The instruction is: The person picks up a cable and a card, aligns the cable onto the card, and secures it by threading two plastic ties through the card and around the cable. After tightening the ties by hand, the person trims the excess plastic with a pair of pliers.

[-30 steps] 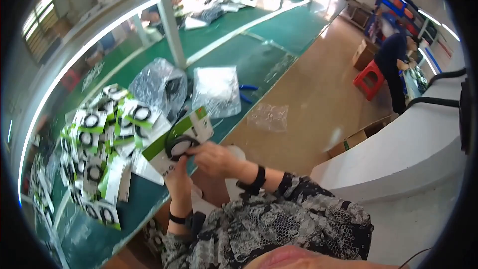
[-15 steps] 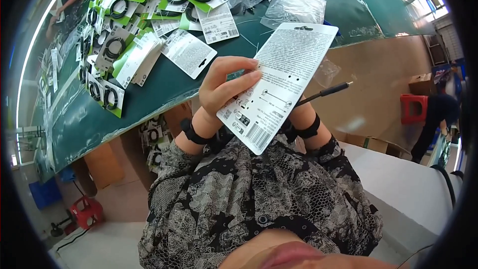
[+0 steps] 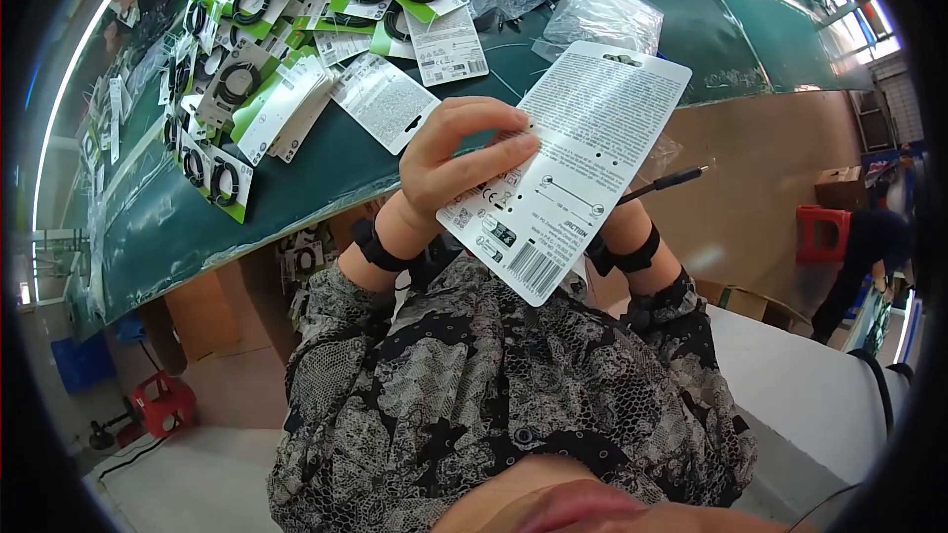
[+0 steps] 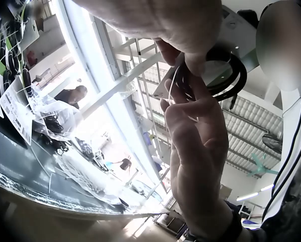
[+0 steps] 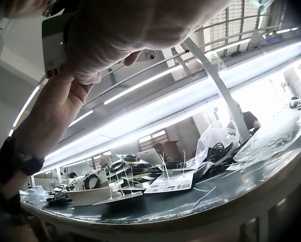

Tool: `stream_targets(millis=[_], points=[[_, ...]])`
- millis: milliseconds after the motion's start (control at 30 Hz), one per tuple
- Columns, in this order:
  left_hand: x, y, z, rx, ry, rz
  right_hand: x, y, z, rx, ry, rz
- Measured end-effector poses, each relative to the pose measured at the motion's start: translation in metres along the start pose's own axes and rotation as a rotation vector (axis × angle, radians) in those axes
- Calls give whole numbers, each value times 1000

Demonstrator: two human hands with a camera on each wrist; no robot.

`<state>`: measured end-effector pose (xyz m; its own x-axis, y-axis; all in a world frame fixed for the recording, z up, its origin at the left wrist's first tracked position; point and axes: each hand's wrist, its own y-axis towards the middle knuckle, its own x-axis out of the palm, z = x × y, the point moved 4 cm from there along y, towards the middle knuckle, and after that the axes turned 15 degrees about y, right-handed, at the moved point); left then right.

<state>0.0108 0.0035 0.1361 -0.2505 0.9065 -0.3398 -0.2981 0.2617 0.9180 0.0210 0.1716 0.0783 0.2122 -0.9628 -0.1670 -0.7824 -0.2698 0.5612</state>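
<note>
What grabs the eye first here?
A white printed card is held up mid-frame in the head view, with the left hand gripping its left edge. The end of a black cable pokes out from behind the card's right side. At upper left, a heap of green-and-white cable packs spreads over the green table.

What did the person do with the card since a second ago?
The white printed cardboard card was flipped and pulled in from the green table: its green front with the black coiled cable faced up, now its printed back does. The left hand and right hand both kept hold.
</note>
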Motion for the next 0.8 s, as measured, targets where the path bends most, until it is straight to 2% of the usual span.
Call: stream_targets(millis=[100,267,367,400,500,667,767,800], points=[[0,1,0,-5,3,-1,-2,6,-16,-326,-336,-157],[-1,1,1,-8,18,-7,2,-3,-7,-289,-490,-224],[-3,2,1,-1,11,-6,2,-12,16,786,482,25],[-3,3,0,1,9,-5,1,-13,16,784,482,27],[-3,2,1,12,6,-11,0,-9,6,327,196,-136],[-3,3,2,34,31,-17,0,-16,14,423,320,-94],[-4,3,2,31,39,-23,1,-7,-8,253,210,-116],[-5,3,2,27,45,-26,0,-3,-11,253,212,-114]])
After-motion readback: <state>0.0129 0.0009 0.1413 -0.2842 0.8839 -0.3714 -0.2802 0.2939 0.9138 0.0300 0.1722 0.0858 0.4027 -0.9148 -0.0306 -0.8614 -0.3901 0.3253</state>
